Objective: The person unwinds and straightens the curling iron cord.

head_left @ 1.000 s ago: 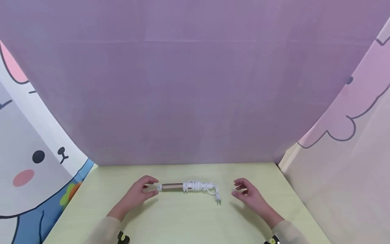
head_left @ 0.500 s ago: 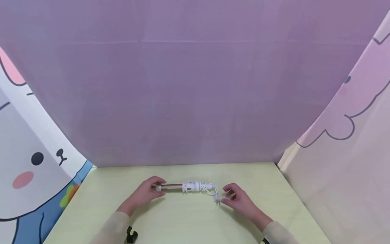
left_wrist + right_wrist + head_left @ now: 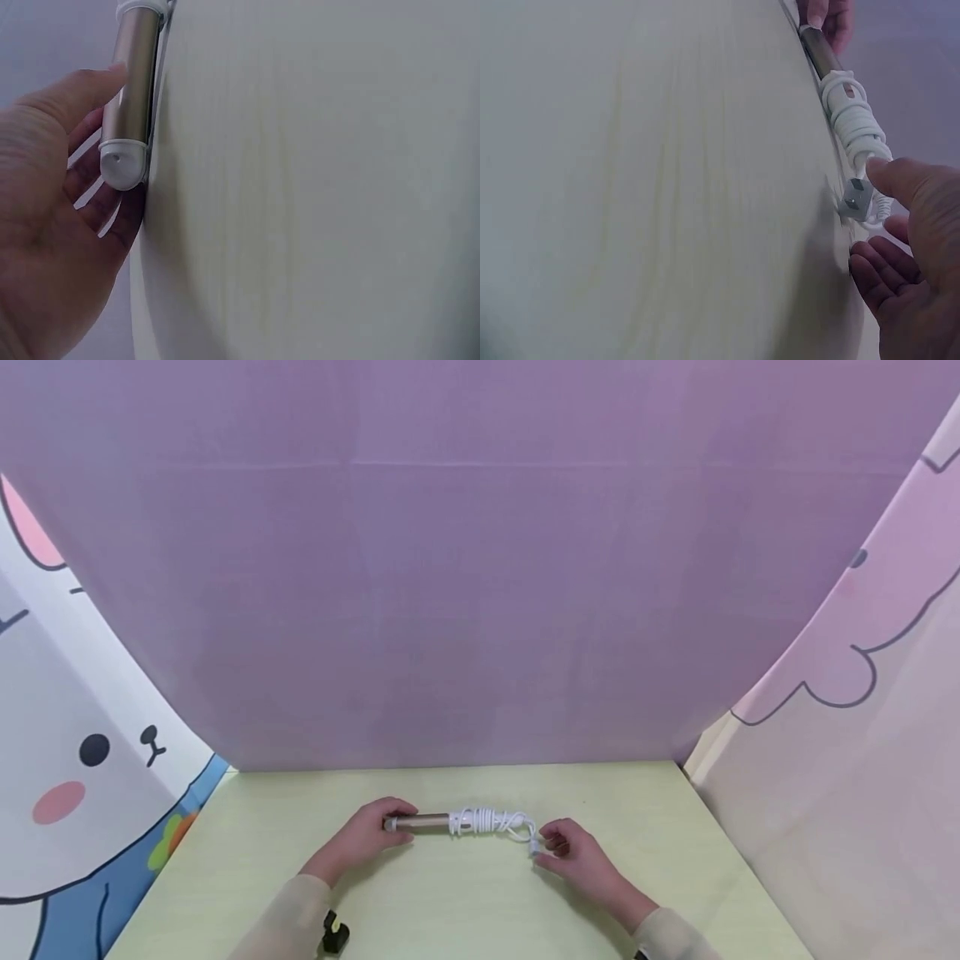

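Observation:
A curling iron [image 3: 423,820] with a gold-brown barrel and a white handle lies lengthwise on the table. Its white cord [image 3: 486,819] is coiled round the handle and ends in a two-pin plug [image 3: 856,198]. My left hand [image 3: 366,835] grips the barrel's white-tipped end, thumb on one side and fingers on the other; in the left wrist view this hand [image 3: 64,195] shows the thumb on the gold surface. At the cord end, my right hand [image 3: 573,856] has its thumb and loosely bent fingers spread around the plug. Seen from the right wrist, that thumb [image 3: 889,174] overlaps the coiled cord.
The pale table [image 3: 465,902] runs back to a purple cloth backdrop [image 3: 480,610]. Printed cloths hang on both sides, a cartoon one [image 3: 97,793] at left and a pink-and-cream one [image 3: 847,760] at right.
My left hand has moved right, from beside the barrel tip to around it. My right hand has come left to the plug. The curling iron lies where it was.

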The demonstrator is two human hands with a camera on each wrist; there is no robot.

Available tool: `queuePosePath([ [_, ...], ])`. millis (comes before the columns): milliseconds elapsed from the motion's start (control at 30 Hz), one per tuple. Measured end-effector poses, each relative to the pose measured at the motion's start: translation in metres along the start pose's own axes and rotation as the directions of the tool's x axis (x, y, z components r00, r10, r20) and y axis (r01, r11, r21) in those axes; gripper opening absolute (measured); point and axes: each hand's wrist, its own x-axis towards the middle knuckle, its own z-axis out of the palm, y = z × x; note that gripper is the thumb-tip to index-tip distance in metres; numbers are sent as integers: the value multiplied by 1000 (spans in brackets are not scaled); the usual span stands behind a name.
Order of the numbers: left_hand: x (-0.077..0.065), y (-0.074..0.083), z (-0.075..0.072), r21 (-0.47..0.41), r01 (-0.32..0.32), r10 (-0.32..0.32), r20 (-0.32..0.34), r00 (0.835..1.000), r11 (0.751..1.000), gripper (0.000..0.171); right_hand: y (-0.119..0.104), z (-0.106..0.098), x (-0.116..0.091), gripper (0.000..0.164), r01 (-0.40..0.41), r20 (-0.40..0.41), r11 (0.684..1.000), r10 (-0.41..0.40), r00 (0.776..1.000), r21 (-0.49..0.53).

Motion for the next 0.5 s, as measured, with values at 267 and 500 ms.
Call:
queuePosePath([
  [267, 5, -4, 5, 43, 8, -8, 0, 1000, 999, 36, -4, 5, 1, 33, 48, -10, 996, -49, 999, -69],
  [500, 5, -4, 10, 74, -2, 0, 28, 1000, 997, 30, -4, 7, 4, 31, 19, -12, 998, -20, 1000, -63],
])
